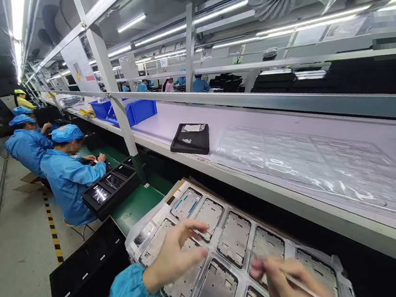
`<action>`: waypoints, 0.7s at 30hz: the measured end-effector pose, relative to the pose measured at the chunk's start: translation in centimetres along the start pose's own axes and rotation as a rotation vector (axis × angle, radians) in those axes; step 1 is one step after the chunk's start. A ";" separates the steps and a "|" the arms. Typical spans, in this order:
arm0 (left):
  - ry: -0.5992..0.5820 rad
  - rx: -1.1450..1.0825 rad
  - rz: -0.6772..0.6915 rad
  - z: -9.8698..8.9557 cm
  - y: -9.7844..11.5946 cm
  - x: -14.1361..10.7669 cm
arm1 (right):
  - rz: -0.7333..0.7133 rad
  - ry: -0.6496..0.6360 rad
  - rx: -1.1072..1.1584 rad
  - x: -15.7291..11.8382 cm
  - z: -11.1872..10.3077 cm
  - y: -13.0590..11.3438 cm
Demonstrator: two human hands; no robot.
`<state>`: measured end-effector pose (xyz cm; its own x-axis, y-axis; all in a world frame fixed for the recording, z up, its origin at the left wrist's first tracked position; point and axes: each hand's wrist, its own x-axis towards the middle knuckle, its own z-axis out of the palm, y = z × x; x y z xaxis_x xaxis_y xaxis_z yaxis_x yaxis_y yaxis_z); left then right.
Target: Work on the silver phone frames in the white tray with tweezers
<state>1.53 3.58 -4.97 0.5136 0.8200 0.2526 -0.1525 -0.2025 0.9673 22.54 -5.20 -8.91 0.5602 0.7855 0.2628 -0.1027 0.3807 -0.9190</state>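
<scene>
Taking the tray's middle as our clock centre, we see the left hand [171, 258] at 9 o'clock, palm over the pockets, fingers spread and grasping nothing that we can see. The right hand [283, 275], near 4 o'clock, is blurred, its fingertips drawn together; a pale strip [306, 288] shows along it, but we cannot tell whether it is gripped.

Beneath both lie the metal frames [233, 238], each in its own pocket of the clear tray [242, 288], presumably so that edges don't rub. The one at 11 o'clock carries blue strips [193, 207].

Further out at 11, a black slab [190, 144] sits near the shelf's front edge, likely for easy reach, with blue bins [141, 111] beyond. Towards 1 and 2, clear plastic sheeting [307, 161] lies flat. At 9, a black case [90, 266] stands low beside the bench; at 10, a co-worker [69, 175] sits by a partitioned black box [110, 182], probably divided to separate its panels.
</scene>
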 end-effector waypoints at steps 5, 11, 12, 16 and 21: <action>-0.017 0.621 -0.102 1.3 -8.9 6.5 | 0.207 0.245 -0.025 4.8 -2.5 7.5; -0.096 0.860 -0.081 4.6 -14.4 9.0 | 0.258 0.215 -0.082 4.4 -3.8 10.9; -0.100 0.896 -0.083 4.7 -14.7 9.0 | 0.263 0.205 -0.081 4.4 -3.8 10.9; -0.209 1.062 -0.043 4.3 -14.8 10.6 | 0.276 0.193 -0.057 4.5 -3.7 10.6; -0.499 1.206 0.052 3.1 -13.3 15.1 | 0.279 0.181 -0.034 4.6 -3.6 10.3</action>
<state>13.90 16.99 -13.95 0.8258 0.5637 0.0189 0.5332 -0.7910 0.3000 27.07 0.57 -18.19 0.6516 0.7566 -0.0541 -0.2469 0.1441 -0.9583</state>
